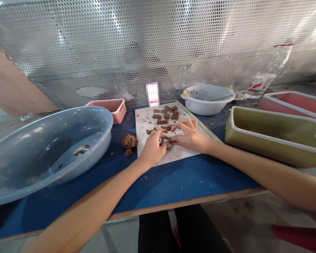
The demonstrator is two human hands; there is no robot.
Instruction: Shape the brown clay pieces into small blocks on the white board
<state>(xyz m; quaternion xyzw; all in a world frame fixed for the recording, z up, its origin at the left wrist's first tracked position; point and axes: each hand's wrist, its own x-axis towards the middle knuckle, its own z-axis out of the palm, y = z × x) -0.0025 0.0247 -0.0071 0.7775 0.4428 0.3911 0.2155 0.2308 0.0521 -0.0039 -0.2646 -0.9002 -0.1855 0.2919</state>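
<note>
My left hand (pixel 155 147) is closed over the near part of a white board (pixel 144 119), thumb and fingers curled round a small brown clay piece (pixel 165 137). From the right, my right hand (pixel 191 136) reaches in, its fingers bent onto the same piece, which they partly hide. Just beyond my fingertips lies a clay bar (pixel 166 128). Several short brown clay blocks (pixel 166 115) are spread over the far half of the board among crumbs. A rough clay lump (pixel 129 141) sits left of the board, on the blue tabletop (pixel 173 179).
At left stands a large blue basin (pixel 105 130), with a pink container (pixel 119 110) behind it. A white basin (pixel 205 107), an olive planter box (pixel 263 144), a pink box (pixel 292 96) and a plastic bottle (pixel 268 72) occupy the right. Perforated metal (pixel 94 45) rises behind.
</note>
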